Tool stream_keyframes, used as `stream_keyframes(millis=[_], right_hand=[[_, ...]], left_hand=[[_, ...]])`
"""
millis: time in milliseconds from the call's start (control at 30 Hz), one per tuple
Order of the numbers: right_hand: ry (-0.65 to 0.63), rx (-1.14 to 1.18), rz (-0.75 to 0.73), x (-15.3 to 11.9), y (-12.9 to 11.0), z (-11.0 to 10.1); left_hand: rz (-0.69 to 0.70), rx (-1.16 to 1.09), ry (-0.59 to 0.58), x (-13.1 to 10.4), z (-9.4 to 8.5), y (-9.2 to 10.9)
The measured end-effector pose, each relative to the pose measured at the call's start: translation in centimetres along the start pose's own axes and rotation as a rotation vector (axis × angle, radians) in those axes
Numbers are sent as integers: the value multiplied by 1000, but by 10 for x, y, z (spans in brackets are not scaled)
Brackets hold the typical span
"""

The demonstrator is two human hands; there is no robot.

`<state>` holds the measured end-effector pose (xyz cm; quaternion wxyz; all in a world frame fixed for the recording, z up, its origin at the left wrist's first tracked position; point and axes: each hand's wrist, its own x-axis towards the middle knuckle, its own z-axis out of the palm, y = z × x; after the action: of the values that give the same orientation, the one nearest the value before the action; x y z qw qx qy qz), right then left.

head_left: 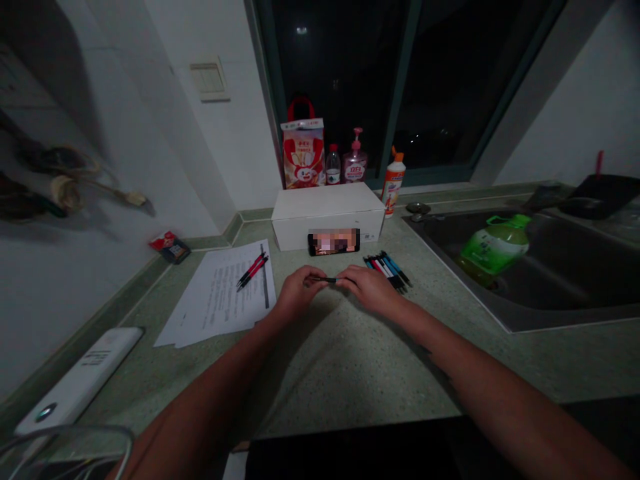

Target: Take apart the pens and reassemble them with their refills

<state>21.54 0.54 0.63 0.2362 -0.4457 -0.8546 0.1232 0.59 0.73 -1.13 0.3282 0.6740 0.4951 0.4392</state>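
Note:
Between my two hands, a thin dark pen [331, 280] is held level above the counter. My left hand [299, 288] pinches one end of it, and my right hand [371, 288] grips the other end. Just right of my right hand lies a row of several pens [387, 270] in black, red, white and blue. To the left, red and black pens [253, 270] rest on printed paper sheets [220, 293]. Beyond my hands a phone [334, 243] leans against a white box [327, 210].
A sink [510, 307] on the right holds a large green bottle [495, 245]. Behind the box stand a red bag [304, 157], a small bottle [333, 167] and a pink pump bottle [355, 160]. An orange-capped bottle [393, 183] is beside it. A white device [83, 380] lies at the left.

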Motion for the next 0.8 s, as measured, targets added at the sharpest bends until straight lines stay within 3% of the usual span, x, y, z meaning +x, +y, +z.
stream_keyframes(millis=[300,800], right_hand=[[24,3,-14,-1,-1,-2],[-4,-19,0,0,-1,-1]], left_hand=[[-38,-132,-29,0,2,-2],[-26,-85,-30,0,3,-2]])
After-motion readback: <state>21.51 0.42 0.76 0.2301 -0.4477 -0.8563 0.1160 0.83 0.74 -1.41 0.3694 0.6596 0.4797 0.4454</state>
